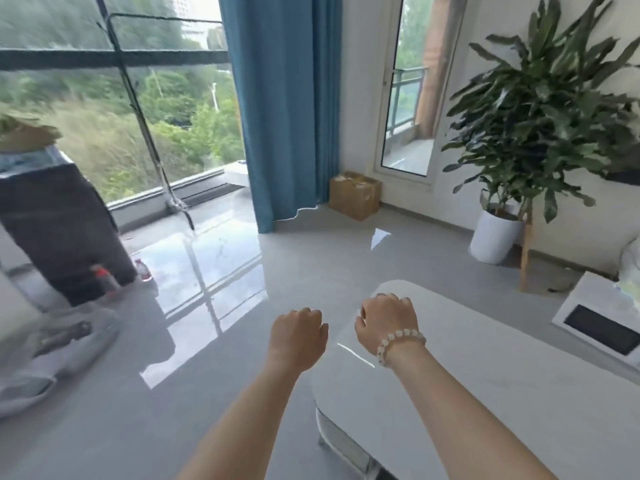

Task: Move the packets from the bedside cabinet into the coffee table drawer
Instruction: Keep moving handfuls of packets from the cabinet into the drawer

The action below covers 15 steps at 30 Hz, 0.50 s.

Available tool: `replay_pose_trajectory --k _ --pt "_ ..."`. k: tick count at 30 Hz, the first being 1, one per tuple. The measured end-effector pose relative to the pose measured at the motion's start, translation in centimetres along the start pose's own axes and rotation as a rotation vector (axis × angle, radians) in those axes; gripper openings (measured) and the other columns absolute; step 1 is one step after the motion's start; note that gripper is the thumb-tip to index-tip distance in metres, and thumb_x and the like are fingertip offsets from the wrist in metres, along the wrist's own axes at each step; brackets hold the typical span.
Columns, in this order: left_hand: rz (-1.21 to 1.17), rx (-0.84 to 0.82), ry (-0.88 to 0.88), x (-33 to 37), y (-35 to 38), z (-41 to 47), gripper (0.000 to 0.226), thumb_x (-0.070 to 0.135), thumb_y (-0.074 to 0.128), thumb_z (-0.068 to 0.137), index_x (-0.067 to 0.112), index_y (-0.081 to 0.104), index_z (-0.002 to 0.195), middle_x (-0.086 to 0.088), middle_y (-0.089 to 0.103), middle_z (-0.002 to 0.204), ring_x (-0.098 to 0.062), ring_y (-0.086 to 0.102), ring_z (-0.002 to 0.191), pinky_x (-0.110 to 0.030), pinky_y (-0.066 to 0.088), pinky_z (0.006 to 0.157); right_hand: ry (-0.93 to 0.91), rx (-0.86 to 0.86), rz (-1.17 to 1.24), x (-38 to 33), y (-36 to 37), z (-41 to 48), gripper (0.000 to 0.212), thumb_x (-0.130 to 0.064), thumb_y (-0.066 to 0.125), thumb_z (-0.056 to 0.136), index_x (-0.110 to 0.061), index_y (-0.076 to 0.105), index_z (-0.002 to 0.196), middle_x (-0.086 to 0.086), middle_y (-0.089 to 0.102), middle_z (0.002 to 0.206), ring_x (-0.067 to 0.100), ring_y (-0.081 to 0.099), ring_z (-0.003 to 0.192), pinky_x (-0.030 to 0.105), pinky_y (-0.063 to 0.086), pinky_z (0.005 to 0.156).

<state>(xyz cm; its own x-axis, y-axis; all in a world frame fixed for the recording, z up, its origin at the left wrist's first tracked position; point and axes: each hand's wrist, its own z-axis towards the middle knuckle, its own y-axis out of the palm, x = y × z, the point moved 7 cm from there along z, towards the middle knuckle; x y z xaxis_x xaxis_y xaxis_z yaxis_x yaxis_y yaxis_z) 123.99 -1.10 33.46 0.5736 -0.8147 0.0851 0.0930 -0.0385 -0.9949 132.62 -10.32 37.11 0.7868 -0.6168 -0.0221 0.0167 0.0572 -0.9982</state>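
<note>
Currently the head view is my only feed, and it is smeared with motion blur, worst along the left side. Both bare forearms reach forward. The left hand [298, 336] hangs over the glossy grey floor [214, 341], just left of the coffee table [485, 393], its fingers curled under into a loose fist with nothing showing in it. The right hand [388, 320], with a pale bead bracelet [401, 344] on the wrist, hovers above the table's far rounded end, fingers likewise curled under, thumb tucked at the side, and nothing visible in its grip. Both palms face away from me. The coffee table is white with a smooth top and fills the lower right of the picture; its side below the near rim is too blurred for me to make out a drawer front. I cannot pick out any packets from here. Beyond the table on the right sits a low white unit [602, 317] with a dark recess, possibly a cabinet. Behind it stands a leafy plant [540, 109] in a white pot [495, 237]. A cardboard box [355, 194] rests on the floor beside the blue curtain [284, 98], which hangs at the edge of a large window [104, 98]. At far left a person's dark trousers [59, 230] show, heavily blurred.
</note>
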Motion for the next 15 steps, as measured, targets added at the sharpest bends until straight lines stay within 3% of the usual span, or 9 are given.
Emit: replay_pose_trajectory --k 15 --pt "0.001 0.034 -0.608 -34.7 -4.9 -12.1 0.030 0.031 0.036 0.097 0.015 0.057 0.111 -0.004 0.060 0.116 -0.026 0.058 0.108 -0.033 0.045 0.086 -0.587 -0.089 0.060 -37.9 1.9 3.9 0.032 -0.026 0.041 0.095 -0.010 0.060 0.115 0.007 0.058 0.119 0.023 0.049 0.118 0.032 0.040 0.095"
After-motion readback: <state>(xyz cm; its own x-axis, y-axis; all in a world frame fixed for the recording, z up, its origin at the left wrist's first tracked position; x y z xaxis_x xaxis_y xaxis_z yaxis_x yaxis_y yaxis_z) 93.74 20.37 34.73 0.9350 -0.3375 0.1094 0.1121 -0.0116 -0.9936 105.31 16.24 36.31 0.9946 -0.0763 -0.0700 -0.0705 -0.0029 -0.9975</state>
